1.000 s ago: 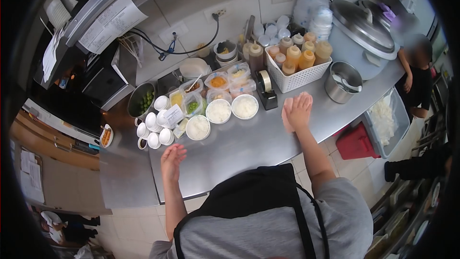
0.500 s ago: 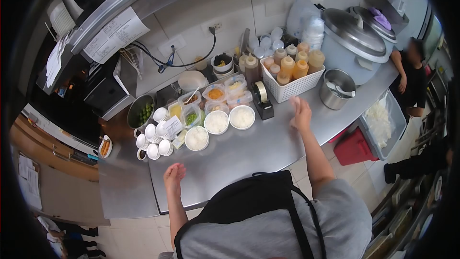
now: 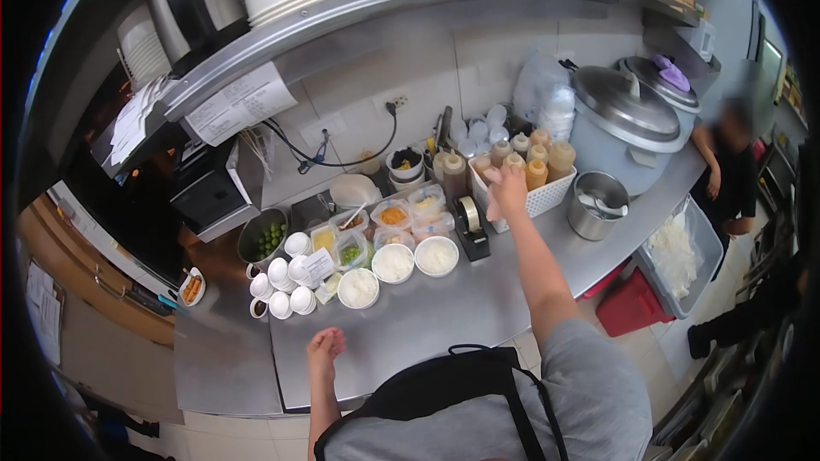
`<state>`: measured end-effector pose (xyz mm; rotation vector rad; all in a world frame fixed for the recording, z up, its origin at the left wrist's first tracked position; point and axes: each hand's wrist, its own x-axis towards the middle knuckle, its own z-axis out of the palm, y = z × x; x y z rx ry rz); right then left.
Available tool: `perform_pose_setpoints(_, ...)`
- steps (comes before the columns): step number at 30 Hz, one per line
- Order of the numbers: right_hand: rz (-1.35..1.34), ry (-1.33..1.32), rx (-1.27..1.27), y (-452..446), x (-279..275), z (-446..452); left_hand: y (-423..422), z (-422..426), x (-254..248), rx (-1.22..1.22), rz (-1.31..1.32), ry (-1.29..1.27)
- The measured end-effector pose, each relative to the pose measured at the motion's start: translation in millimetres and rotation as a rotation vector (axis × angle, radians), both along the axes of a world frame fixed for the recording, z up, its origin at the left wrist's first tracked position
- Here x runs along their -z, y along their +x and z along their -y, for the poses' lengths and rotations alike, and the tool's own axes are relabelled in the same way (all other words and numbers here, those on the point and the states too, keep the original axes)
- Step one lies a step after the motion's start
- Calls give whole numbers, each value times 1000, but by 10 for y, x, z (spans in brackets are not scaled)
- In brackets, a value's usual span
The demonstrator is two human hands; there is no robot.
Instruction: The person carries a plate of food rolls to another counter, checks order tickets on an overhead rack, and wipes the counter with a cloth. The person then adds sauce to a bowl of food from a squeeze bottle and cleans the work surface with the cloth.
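My right hand (image 3: 507, 192) reaches over the front left of a white basket (image 3: 541, 199) packed with squeeze bottles of sauce. It covers the bottles at that corner, and its fingertips are partly hidden, so I cannot tell whether they grip one. An orange sauce bottle (image 3: 535, 174) stands just right of it. My left hand (image 3: 325, 353) hangs above the steel counter (image 3: 410, 316), fingers loosely bent, nothing visible in it. Beyond it sit three white bowls of rice, the nearest rice bowl (image 3: 358, 289) among them.
A tape dispenser (image 3: 472, 230) stands left of the basket, a metal pot (image 3: 596, 209) right of it. Lidded tubs (image 3: 392, 215) and small white cups (image 3: 279, 272) line the back left. Overhead runs a shelf (image 3: 384, 2). A person (image 3: 729, 162) stands at far right.
My right hand has moved forward from above the counter to the bottles in the basket. My left hand stays loosely bent over the counter. The view has tilted up, showing more of the shelf.
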<state>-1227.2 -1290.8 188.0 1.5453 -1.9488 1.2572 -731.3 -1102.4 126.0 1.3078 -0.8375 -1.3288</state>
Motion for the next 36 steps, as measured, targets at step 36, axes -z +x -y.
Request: perform_pose_setpoints(36,121,475,-319,-353,46,-54,-280,16,90,245,108,-54)
